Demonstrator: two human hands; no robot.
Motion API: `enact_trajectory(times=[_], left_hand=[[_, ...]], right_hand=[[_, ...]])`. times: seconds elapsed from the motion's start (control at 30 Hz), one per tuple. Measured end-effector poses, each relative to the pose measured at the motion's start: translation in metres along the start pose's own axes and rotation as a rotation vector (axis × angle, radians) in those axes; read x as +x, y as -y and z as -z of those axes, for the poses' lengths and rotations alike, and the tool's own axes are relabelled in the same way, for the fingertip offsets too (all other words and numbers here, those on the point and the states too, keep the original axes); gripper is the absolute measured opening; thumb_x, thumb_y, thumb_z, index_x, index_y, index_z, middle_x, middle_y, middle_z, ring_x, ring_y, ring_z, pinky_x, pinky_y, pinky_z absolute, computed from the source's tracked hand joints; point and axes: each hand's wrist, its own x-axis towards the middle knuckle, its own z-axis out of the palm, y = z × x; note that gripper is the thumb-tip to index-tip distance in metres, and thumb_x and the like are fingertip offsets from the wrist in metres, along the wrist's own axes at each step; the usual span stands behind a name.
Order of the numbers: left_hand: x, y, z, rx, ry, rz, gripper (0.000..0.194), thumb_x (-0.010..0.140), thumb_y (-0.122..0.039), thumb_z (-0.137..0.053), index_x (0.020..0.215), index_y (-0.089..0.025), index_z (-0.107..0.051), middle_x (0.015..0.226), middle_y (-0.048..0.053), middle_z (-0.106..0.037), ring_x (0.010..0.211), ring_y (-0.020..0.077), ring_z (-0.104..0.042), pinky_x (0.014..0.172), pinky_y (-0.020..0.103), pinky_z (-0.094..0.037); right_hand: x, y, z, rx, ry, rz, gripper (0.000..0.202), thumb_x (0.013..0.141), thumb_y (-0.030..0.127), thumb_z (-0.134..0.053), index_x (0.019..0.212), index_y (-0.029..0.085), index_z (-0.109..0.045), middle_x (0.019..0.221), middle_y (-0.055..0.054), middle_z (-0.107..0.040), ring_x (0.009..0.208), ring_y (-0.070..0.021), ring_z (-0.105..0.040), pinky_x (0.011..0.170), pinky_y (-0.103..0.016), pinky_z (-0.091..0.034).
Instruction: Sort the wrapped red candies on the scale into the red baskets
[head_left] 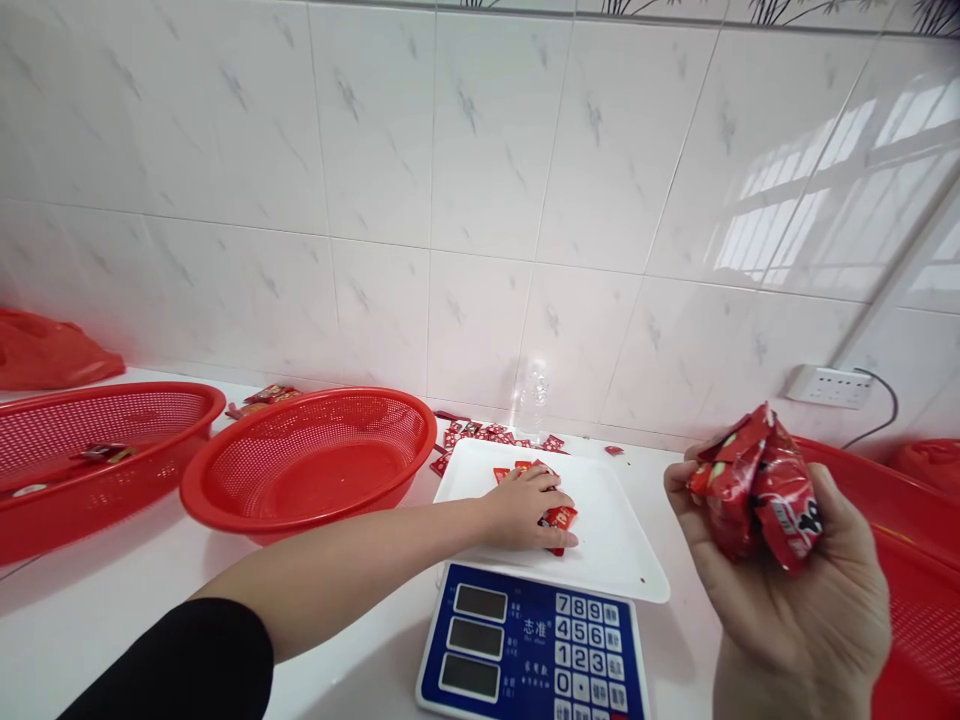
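Head view: red packets on scale tray, round basket beside.

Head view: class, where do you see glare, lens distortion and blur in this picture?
Head view: window glare on the wall tiles upper right; tile lines and the red basket bow from the wide lens; the right hand holding red packets looks slightly soft.

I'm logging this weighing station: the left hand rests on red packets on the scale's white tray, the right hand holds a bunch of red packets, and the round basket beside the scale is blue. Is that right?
Not quite. The head view shows the round basket beside the scale is red, not blue. The rest holds: the left hand rests on red packets on the white tray, and the right hand holds a bunch of red packets.
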Motion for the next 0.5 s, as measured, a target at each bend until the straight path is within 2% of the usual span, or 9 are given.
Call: enact_trajectory(times=[0.1,0.2,0.37,0.5], left_hand=[[0.0026,0.0041,-0.0031,-0.001,-0.072,-0.056,0.047,0.082,-0.055,-0.052,0.114,-0.023,-0.062,0.131,0.01,-0.053,0.129,0.0291,-0.036,0.105,0.045,-0.026],[0.005,0.0081,-0.0056,-0.018,-0.104,-0.108,0.038,0.083,-0.049,-0.054,0.107,-0.022,-0.065,0.122,0.009,-0.059,0.122,0.0271,-0.044,0.103,0.04,-0.03],[0.0049,0.0092,-0.0063,-0.032,-0.106,-0.112,0.032,0.083,-0.045,-0.056,0.103,-0.021,-0.066,0.12,0.009,-0.06,0.122,0.0276,-0.044,0.101,0.04,-0.031],[0.0052,0.0073,-0.0003,-0.026,-0.105,-0.065,0.043,0.08,-0.052,-0.057,0.108,-0.021,-0.063,0.13,0.012,-0.052,0.126,0.0289,-0.04,0.106,0.044,-0.024]], right_hand=[[-0.0002,-0.0005,-0.0014,-0.021,-0.003,0.0,0.031,0.069,0.036,-0.068,0.096,0.022,-0.068,0.099,-0.002,-0.071,0.091,-0.0195,-0.065,0.078,-0.04,-0.057],[-0.0013,-0.0008,-0.0029,-0.032,-0.004,0.015,0.029,0.07,0.036,-0.067,0.096,0.022,-0.068,0.098,-0.001,-0.071,0.091,-0.0193,-0.065,0.079,-0.04,-0.057],[-0.0027,-0.001,-0.0047,-0.037,-0.001,0.027,0.031,0.07,0.036,-0.067,0.097,0.021,-0.068,0.099,-0.001,-0.07,0.091,-0.0191,-0.065,0.078,-0.039,-0.058],[-0.0019,-0.0018,-0.0043,-0.037,0.018,0.015,0.031,0.069,0.035,-0.068,0.095,0.021,-0.068,0.099,-0.001,-0.07,0.091,-0.0188,-0.065,0.078,-0.038,-0.057]])
